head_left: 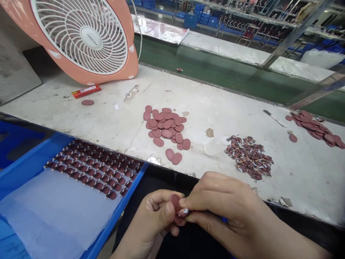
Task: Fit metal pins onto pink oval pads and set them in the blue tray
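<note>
Low in front of me, over my lap by the table edge, both hands meet. My left hand (pixel 155 217) is closed, pinching a flat maroon oval piece (pixel 175 201) between thumb and fingers. My right hand (pixel 223 203) pinches a small brown and white ornament (pixel 183 213) against the oval's face; whether it is joined there I cannot tell. Beyond the hands lies a loose pile of maroon ovals (pixel 167 124), some showing small holes. Right of it is a heap of small brown ornaments (pixel 249 156) with white and orange bits.
A blue tray (pixel 32 157) at lower left holds a white sheet (pixel 54 208) and rows of assembled pieces (pixel 102 172). A pink fan (pixel 91 37) and a red box (pixel 86 91) stand at back left. More ovals (pixel 318 129) lie far right. A green belt (pixel 215 68) runs behind.
</note>
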Demonstrator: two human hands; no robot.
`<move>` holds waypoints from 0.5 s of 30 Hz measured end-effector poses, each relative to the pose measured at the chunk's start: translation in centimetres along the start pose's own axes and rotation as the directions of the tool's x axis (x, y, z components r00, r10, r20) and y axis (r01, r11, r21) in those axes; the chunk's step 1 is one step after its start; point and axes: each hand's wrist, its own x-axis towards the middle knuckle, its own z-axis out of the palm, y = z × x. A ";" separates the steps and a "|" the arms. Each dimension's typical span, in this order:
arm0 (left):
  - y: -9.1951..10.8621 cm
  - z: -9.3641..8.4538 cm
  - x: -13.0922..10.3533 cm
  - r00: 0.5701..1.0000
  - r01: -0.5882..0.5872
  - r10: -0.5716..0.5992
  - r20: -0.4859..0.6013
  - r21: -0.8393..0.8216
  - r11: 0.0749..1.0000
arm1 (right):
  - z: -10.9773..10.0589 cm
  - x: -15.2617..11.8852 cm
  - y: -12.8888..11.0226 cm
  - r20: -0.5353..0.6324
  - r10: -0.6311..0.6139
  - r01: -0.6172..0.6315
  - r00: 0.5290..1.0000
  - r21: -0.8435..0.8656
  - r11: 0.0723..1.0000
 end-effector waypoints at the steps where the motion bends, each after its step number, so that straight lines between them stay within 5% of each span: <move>1: 0.0 0.0 -0.1 1.000 -0.001 0.001 -0.009 -0.004 1.000 | 0.0 -0.1 -0.1 -0.008 -0.015 0.015 1.000 -0.009 1.000; 11: 1.0 1.0 -1.1 1.000 0.008 -0.007 -0.018 0.011 1.000 | 0.3 -0.5 -0.4 -0.108 -0.082 0.075 0.991 -0.071 0.995; 15: 1.2 1.2 -1.6 1.000 0.017 -0.016 0.015 -0.015 1.000 | 0.9 -1.0 -0.5 -0.209 -0.219 0.189 0.953 -0.154 0.970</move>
